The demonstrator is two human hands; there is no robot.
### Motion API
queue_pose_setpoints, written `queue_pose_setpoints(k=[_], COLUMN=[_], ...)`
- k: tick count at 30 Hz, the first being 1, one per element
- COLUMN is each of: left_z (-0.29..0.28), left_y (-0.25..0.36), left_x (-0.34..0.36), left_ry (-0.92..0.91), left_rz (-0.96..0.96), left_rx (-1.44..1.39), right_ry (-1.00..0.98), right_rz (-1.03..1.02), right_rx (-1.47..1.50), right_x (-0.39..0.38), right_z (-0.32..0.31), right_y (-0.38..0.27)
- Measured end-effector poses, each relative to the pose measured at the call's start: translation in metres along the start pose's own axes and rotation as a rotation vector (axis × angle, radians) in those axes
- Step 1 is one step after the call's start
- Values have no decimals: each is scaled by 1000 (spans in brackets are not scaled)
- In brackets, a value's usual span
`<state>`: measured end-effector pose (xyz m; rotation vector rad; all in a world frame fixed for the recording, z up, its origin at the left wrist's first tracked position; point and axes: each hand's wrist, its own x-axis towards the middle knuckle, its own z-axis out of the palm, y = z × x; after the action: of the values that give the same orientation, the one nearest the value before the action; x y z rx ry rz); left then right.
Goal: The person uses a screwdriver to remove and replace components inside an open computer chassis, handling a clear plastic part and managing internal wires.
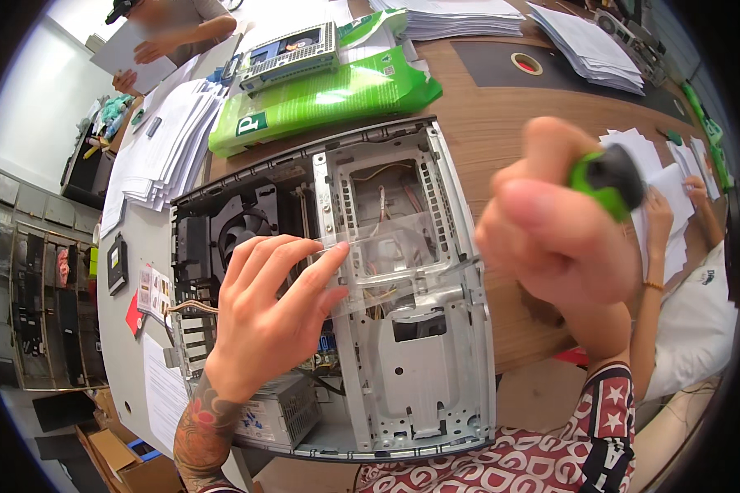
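Note:
My left hand (pixel 275 300) is over an opened computer case (pixel 407 374), with thumb and forefinger gripping the edge of a clear plastic piece (pixel 395 251). Through that see-through plastic, the case's metal frame and cables show; whether it is a box or a sheet I cannot tell. Raised to the right of the case, my right hand (pixel 559 222) is a blurred fist around a green-and-black screwdriver (pixel 608 181). Only the handle end shows; its shaft is hidden. Inside the case, a black fan (pixel 242 222) sits left of the metal drive frame, and a power supply (pixel 279 411) fills the near left corner.
Behind the case lies a green paper package (pixel 329 99) with a metal drive cage (pixel 292 57) on top. Paper stacks (pixel 160 156) stand left and far back. A tape roll (pixel 526 64) lies far right. Co-workers handle papers at far left and right.

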<state>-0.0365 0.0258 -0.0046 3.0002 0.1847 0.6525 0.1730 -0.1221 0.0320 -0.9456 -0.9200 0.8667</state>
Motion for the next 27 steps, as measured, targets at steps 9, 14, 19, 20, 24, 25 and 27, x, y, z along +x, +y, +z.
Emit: queue_pose_setpoints(k=[9,14,19,20,24,25,27], left_z=[-16,-13,-6,-6,-3,-3,-3], left_y=[2,2,8,9,10,10,10], left_x=[-2,-6,-7,-7,-8,-9,-9], left_ry=[56,53,41,42,52,50,45], left_rz=[40,40,41,39,49,58,49], left_rx=[87,102,131,131,164,176,174], right_ry=[-126,-171,-215,-344,-252,-182,-133], right_rz=[-157,-150,-137,-130,-85,-67,-29], right_rx=[-24,-29,9,98,-52,-130,-131], right_x=[-12,-9,-6,2,-9,-10,-5], right_z=[-12,-7,-11,-17,-8,-5,-1], right_y=[-11,-1,-3,0,-3,-1,8])
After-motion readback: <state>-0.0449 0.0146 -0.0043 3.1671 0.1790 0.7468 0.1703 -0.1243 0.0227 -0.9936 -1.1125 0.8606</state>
